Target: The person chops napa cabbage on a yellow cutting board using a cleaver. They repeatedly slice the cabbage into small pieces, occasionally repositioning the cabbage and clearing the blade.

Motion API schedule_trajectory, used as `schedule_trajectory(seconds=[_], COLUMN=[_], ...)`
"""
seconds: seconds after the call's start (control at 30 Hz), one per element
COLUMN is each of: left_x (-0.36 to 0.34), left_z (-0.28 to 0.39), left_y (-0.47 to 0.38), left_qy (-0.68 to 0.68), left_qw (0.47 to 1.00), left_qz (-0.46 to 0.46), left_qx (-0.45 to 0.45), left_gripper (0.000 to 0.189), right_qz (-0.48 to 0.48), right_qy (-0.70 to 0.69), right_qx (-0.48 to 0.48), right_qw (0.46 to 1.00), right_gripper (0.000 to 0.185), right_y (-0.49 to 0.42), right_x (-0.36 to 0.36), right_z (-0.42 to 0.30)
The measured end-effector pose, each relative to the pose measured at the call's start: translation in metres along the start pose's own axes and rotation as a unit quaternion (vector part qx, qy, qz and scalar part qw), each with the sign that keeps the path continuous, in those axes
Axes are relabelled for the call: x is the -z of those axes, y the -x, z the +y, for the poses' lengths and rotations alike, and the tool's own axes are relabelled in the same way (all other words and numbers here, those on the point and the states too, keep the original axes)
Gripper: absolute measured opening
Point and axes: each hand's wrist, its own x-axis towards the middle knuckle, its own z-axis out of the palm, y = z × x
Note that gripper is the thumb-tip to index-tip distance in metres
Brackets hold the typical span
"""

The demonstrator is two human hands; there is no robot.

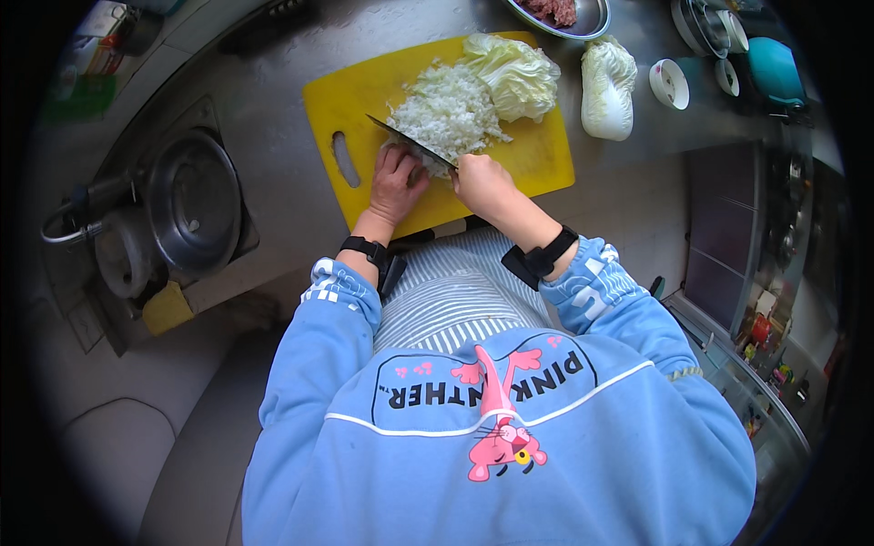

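My right hand (482, 183) is closed round the handle of a kitchen knife (410, 141), whose dark blade points up and left over a yellow cutting board (539, 160). Finely chopped napa cabbage (444, 109) lies heaped just beyond the blade. My left hand (398, 179) rests on the board with curled fingers, close to the blade on its near side; whether anything is under the fingertips is hidden. Loose napa cabbage leaves (515, 76) lie at the board's upper right, touching the heap.
Right of the board, a napa cabbage (608, 92) lies on the steel counter (273, 147), near a small white bowl (669, 84). A metal bowl (594, 20) of minced meat stands beyond the board. At the left is a sink with a steel basin (193, 201); a yellow cloth (168, 309) hangs at its edge.
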Motion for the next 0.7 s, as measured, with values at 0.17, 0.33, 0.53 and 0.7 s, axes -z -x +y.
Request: schedule_trajectory(seconds=[0.17,0.33,0.53,0.7], left_x=[-0.004,-0.004,-0.003,-0.002], left_z=[-0.003,-0.004,-0.003,-0.003], left_y=[0.003,0.003,0.003,0.002], left_qy=[0.003,0.012,0.016,0.02], left_qw=[1.0,1.0,1.0,1.0], left_qz=[0.013,0.008,0.009,0.005], left_qx=[0.001,0.003,0.009,0.003], left_gripper=[0.024,0.023,0.023,0.023], right_qz=[-0.01,0.005,-0.046,-0.015], right_qy=[0.025,0.006,-0.002,0.001], right_qx=[-0.003,0.001,-0.025,-0.009], right_qw=[1.0,1.0,0.999,1.0], right_gripper=[0.017,0.025,0.019,0.022], right_y=[0.01,-0.001,-0.002,-0.003], right_x=[0.011,-0.004,0.0,0.001], right_z=[-0.002,0.0,0.0,-0.001])
